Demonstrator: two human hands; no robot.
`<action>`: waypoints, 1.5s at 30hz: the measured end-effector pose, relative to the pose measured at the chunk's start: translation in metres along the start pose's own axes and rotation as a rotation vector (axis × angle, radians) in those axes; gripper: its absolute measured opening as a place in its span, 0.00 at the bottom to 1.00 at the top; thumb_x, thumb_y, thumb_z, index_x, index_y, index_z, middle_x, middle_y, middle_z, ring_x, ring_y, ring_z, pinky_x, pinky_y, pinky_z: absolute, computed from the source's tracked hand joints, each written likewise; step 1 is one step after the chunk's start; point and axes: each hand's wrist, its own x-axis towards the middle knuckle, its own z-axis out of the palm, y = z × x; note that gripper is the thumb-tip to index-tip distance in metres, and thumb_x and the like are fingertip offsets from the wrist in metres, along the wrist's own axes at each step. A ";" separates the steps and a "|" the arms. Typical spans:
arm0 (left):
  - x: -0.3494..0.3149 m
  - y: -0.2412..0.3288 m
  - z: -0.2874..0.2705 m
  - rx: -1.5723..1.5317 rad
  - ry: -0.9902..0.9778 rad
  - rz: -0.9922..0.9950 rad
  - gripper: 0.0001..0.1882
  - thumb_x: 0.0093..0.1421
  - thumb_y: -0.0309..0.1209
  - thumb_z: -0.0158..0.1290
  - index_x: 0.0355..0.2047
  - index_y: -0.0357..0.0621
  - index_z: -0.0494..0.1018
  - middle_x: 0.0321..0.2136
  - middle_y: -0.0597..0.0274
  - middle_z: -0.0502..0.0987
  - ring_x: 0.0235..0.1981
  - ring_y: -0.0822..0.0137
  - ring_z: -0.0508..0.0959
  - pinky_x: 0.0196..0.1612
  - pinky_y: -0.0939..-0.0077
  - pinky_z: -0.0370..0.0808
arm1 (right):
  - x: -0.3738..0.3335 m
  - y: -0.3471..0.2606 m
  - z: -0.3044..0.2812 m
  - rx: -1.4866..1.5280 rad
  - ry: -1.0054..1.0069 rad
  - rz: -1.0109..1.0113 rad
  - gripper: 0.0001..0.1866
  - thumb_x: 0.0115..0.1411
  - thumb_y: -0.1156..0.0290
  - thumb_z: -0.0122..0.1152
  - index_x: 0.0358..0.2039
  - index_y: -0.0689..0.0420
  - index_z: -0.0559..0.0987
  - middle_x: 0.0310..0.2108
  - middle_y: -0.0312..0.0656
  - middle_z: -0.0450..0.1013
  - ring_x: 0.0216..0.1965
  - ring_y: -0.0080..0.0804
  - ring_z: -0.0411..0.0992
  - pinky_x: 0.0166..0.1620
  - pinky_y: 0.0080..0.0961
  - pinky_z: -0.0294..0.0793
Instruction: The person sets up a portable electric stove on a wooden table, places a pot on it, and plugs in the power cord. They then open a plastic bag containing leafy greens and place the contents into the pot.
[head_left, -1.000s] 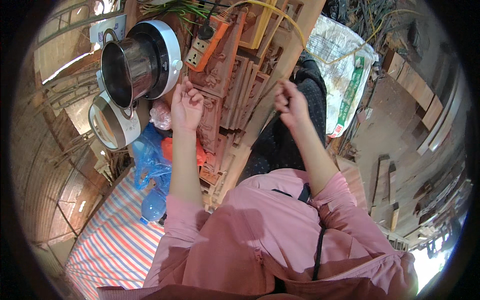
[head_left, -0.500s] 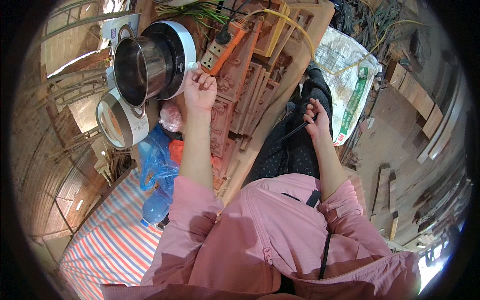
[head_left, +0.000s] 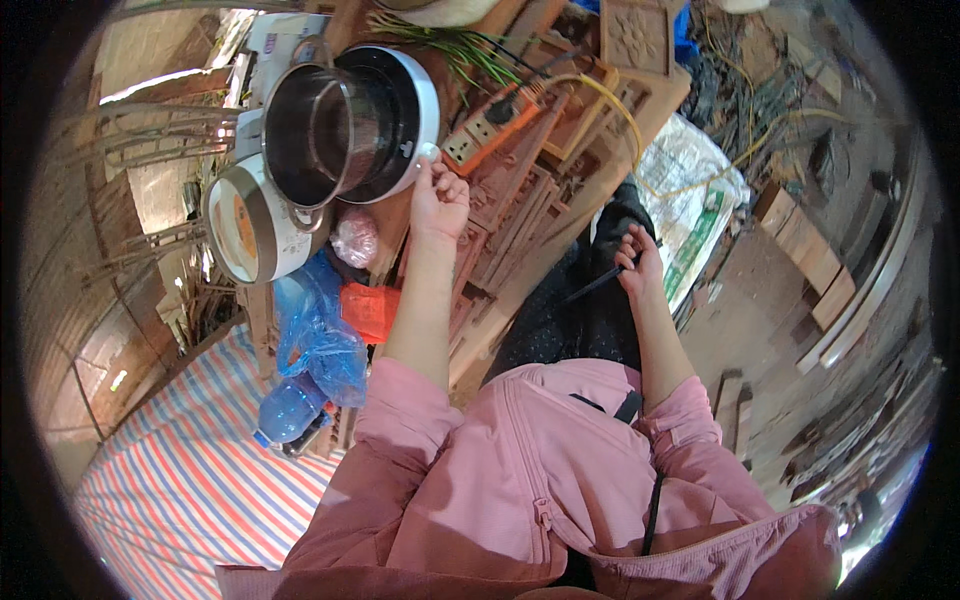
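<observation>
My left hand (head_left: 440, 207) has its fingers curled at the white knob (head_left: 428, 153) on the front of a round electric cooker (head_left: 425, 95) with a white rim and black top. A steel pot (head_left: 300, 135) with loop handles sits tilted-looking on that cooker; no food can be made out inside it. Over my lap, my right hand (head_left: 641, 268) is closed around a thin dark stick-like utensil (head_left: 593, 286), pointing down to the left. Whether it is one stick or a pair, I cannot tell.
Beside the pot stands a white rice cooker (head_left: 285, 235). Nearby are a tied bag of pinkish stuff (head_left: 354, 238), a blue plastic bag (head_left: 308, 300), a blue-tinted bottle (head_left: 290, 410), an orange power strip (head_left: 490, 130) with a yellow cable, green stalks (head_left: 470, 50) and carved wood panels (head_left: 510, 225).
The view has shifted, so the cooker, pot and table sit farther right in the picture. My left hand stays at the knob; my right hand still holds the dark utensil.
</observation>
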 end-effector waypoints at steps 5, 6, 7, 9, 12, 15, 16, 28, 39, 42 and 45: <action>-0.001 -0.006 0.002 -0.026 0.026 0.054 0.14 0.67 0.39 0.49 0.42 0.40 0.71 0.21 0.76 0.69 0.17 0.81 0.61 0.19 0.85 0.56 | -0.004 -0.036 0.020 -0.102 -0.082 -0.046 0.10 0.64 0.64 0.56 0.37 0.57 0.73 0.23 0.36 0.67 0.17 0.20 0.57 0.14 0.15 0.53; -0.002 -0.008 0.004 -0.026 0.045 0.057 0.14 0.67 0.39 0.50 0.42 0.41 0.71 0.21 0.76 0.70 0.17 0.81 0.61 0.19 0.86 0.56 | -0.006 -0.044 0.025 -0.138 -0.121 -0.052 0.10 0.64 0.64 0.56 0.37 0.58 0.73 0.23 0.36 0.67 0.17 0.19 0.57 0.14 0.15 0.53; -0.004 -0.009 0.005 -0.048 0.047 0.053 0.13 0.66 0.39 0.50 0.41 0.42 0.71 0.21 0.76 0.70 0.17 0.82 0.61 0.19 0.86 0.56 | -0.007 -0.052 0.032 -0.168 -0.102 -0.070 0.10 0.63 0.64 0.57 0.37 0.58 0.73 0.23 0.35 0.67 0.17 0.19 0.57 0.14 0.15 0.53; -0.009 -0.011 0.007 -0.086 0.062 0.035 0.11 0.65 0.38 0.52 0.39 0.44 0.72 0.23 0.75 0.70 0.17 0.81 0.62 0.19 0.86 0.56 | -0.013 -0.069 0.050 -0.195 -0.097 -0.038 0.10 0.65 0.64 0.54 0.38 0.58 0.73 0.22 0.35 0.68 0.15 0.18 0.55 0.13 0.14 0.50; -0.025 -0.008 0.006 -0.093 0.116 0.092 0.08 0.64 0.35 0.54 0.37 0.46 0.73 0.24 0.74 0.71 0.17 0.81 0.62 0.19 0.85 0.56 | -0.029 -0.090 0.093 -0.286 -0.118 -0.068 0.11 0.66 0.63 0.54 0.39 0.57 0.73 0.24 0.36 0.71 0.15 0.17 0.57 0.13 0.13 0.50; -0.050 0.006 -0.002 -0.120 0.266 0.214 0.07 0.62 0.34 0.55 0.36 0.47 0.73 0.24 0.72 0.72 0.18 0.80 0.63 0.19 0.85 0.57 | -0.052 -0.109 0.161 -0.519 -0.292 -0.123 0.12 0.65 0.62 0.55 0.41 0.57 0.74 0.24 0.35 0.71 0.15 0.17 0.58 0.14 0.13 0.52; -0.058 0.016 -0.006 -0.127 0.337 0.262 0.07 0.61 0.34 0.56 0.36 0.47 0.73 0.25 0.71 0.72 0.18 0.80 0.63 0.19 0.85 0.57 | -0.059 -0.114 0.187 -0.562 -0.340 -0.114 0.12 0.65 0.63 0.56 0.41 0.57 0.76 0.25 0.35 0.71 0.16 0.17 0.58 0.14 0.13 0.52; -0.081 0.111 0.002 0.385 0.544 0.811 0.06 0.65 0.31 0.48 0.41 0.47 0.70 0.23 0.69 0.70 0.17 0.79 0.68 0.17 0.84 0.61 | -0.124 -0.013 0.407 -1.240 -0.812 -0.199 0.07 0.59 0.65 0.63 0.33 0.52 0.74 0.20 0.32 0.69 0.13 0.14 0.57 0.14 0.15 0.48; -0.095 0.095 0.006 0.218 0.548 0.761 0.10 0.65 0.37 0.49 0.43 0.49 0.72 0.25 0.74 0.70 0.21 0.81 0.69 0.21 0.86 0.63 | -0.124 0.025 0.418 -1.481 -0.943 -0.071 0.08 0.61 0.64 0.60 0.35 0.55 0.76 0.21 0.34 0.69 0.13 0.15 0.58 0.14 0.15 0.47; -0.096 0.065 -0.003 0.215 0.613 0.707 0.16 0.66 0.36 0.48 0.52 0.45 0.67 0.27 0.71 0.71 0.19 0.80 0.67 0.21 0.85 0.64 | -0.094 0.041 0.389 -1.761 -0.784 0.039 0.10 0.60 0.63 0.61 0.34 0.57 0.76 0.21 0.34 0.69 0.14 0.16 0.60 0.14 0.17 0.49; -0.095 0.019 -0.005 0.206 0.567 0.571 0.16 0.66 0.39 0.50 0.50 0.46 0.68 0.27 0.71 0.72 0.19 0.80 0.67 0.21 0.85 0.64 | -0.067 0.074 0.351 -1.812 -0.633 0.118 0.11 0.58 0.64 0.62 0.32 0.59 0.75 0.19 0.35 0.69 0.13 0.18 0.61 0.14 0.20 0.51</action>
